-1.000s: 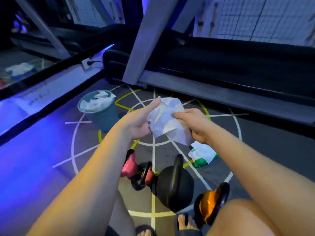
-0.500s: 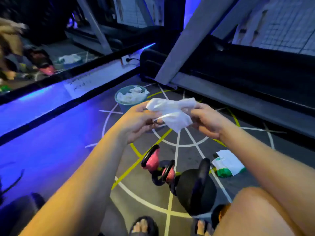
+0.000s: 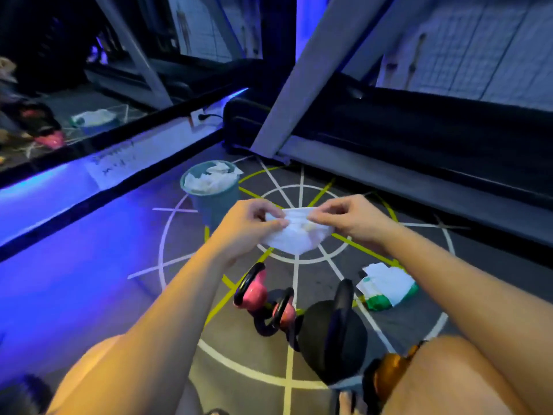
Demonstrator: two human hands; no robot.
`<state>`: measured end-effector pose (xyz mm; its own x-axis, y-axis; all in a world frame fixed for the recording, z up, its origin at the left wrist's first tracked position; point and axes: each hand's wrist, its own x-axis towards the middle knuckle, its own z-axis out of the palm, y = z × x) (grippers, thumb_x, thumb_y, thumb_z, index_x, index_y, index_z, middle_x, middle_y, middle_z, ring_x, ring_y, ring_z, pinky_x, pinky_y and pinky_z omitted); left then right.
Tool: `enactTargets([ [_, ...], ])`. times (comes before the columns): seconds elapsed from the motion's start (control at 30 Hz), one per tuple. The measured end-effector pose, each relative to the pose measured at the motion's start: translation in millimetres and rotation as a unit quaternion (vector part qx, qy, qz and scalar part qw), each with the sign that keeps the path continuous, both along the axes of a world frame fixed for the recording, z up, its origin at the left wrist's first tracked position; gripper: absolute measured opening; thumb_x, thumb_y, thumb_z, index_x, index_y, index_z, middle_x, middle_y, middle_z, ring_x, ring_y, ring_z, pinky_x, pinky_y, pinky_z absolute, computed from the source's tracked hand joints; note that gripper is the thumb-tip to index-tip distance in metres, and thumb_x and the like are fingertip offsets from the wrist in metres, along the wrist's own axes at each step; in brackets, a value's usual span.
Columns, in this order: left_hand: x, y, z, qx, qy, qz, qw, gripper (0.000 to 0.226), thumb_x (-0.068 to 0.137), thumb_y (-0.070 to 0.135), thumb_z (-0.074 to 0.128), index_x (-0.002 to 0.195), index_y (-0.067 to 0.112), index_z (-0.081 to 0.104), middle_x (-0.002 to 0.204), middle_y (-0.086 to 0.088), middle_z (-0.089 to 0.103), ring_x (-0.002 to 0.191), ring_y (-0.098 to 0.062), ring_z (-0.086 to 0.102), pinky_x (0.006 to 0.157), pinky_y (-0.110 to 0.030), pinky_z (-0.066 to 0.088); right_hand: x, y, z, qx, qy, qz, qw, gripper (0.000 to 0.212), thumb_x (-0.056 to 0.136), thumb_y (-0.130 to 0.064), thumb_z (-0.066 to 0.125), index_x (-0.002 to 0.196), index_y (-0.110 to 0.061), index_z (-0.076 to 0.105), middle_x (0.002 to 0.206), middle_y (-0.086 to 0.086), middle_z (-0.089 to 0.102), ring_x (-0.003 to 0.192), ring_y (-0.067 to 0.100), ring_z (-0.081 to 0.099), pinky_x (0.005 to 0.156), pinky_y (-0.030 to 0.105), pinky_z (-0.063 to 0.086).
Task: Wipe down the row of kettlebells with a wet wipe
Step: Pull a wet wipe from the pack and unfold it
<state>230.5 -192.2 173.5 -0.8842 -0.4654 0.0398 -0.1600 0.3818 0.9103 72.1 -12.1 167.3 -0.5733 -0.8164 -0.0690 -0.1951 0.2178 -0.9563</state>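
While the left hand [image 3: 248,223] and the right hand [image 3: 350,220] each pinch the wet wipe [image 3: 294,238] by its top edge, in the air above the black kettlebell [image 3: 332,339] — itself untouched — I think the wipe may tear if they pull apart too hard.

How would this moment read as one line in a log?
left hand, right hand: pinch wipe | wipe: in air, off kettlebells | bin: holds crumpled white sheets
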Motion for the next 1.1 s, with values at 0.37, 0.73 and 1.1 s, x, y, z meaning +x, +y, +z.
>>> enactTargets([
  [0.37,0,9,-18,-0.037,-0.012,0.143,0.989,0.026,0.081,0.036,0.080,0.071,0.015,0.069,0.059,0.005,0.056,0.055,-0.010,0.046,0.052,-0.024,0.036,9,-18,-10,0.045,-0.027,-0.150,0.987,0.026,0.080,-0.022,0.083,0.088,-0.001,0.070,0.079,0.017,0.068,0.068,0.026,0.063,0.064,0.053,0.061],
  [0.73,-18,37,-27,-0.100,0.013,0.146,0.984,0.011,0.082,0.024,0.070,0.079,0.018,0.061,0.064,0.000,0.068,0.065,-0.013,0.060,0.057,-0.025,0.044,38,-52,-9,0.070,-0.019,-0.188,0.980,0.015,0.082,-0.016,0.060,0.081,-0.004,0.068,0.077,0.020,0.073,0.064,0.031,0.073,0.074,0.053,0.061],
  [1.1,-34,0,-44,0.364,0.061,0.131,0.920,0.033,0.086,-0.006,0.034,0.108,0.007,0.054,0.096,-0.027,0.074,0.093,-0.037,0.075,0.086,-0.045,0.060,0,-64,-47,0.036,-0.135,-0.127,0.982,0.022,0.088,-0.016,0.075,0.102,0.002,0.072,0.097,0.018,0.074,0.079,0.019,0.071,0.068,0.030,0.060],
])
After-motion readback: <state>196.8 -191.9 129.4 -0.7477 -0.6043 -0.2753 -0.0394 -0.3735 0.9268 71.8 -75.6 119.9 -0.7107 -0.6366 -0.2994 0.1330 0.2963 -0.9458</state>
